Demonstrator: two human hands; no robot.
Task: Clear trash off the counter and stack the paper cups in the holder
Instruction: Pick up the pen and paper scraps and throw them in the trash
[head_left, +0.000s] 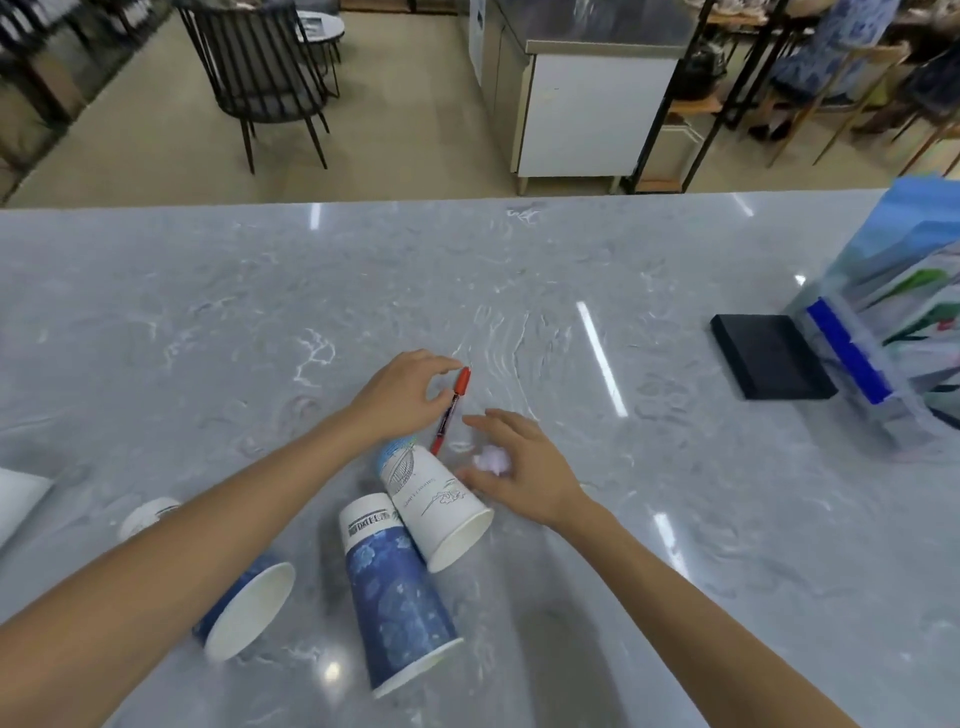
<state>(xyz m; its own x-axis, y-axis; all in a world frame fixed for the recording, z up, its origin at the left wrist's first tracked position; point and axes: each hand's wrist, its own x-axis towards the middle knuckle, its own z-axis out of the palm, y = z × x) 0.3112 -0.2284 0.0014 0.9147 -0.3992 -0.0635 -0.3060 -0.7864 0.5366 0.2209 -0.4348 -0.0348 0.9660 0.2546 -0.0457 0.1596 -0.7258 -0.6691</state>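
The left hand (402, 397) is over the counter (208, 322) with fingers curved and thumb forward, just beside the red pen (451, 410). Whether a fingertip touches the pen cannot be determined; nothing is gripped. The pen lies flat, its long axis running from the red cap at the far end, near the left fingertips, down to its near end beside the base of the white cup (434, 504). It sits between the two hands, closer to the left.

The right hand (519, 467) is spread, fingers relaxed, and holds nothing. The crumpled paper ball (492, 460) lies directly in front of its palm, between thumb and forefinger, touching or nearly touching the fingers. This is the nearest piece of trash and the right hand is the nearer hand to it; closing the fingers should be enough to take it.

Three paper cups lie on their sides nearer the body than both hands. The white cup lies below the left hand and against the right thumb side, rim toward the body. The tall blue cup (397, 592) lies just beside it, rim also toward the body. A third blue cup (244, 608) lies under the left forearm. No cup holder can be positively identified in view.
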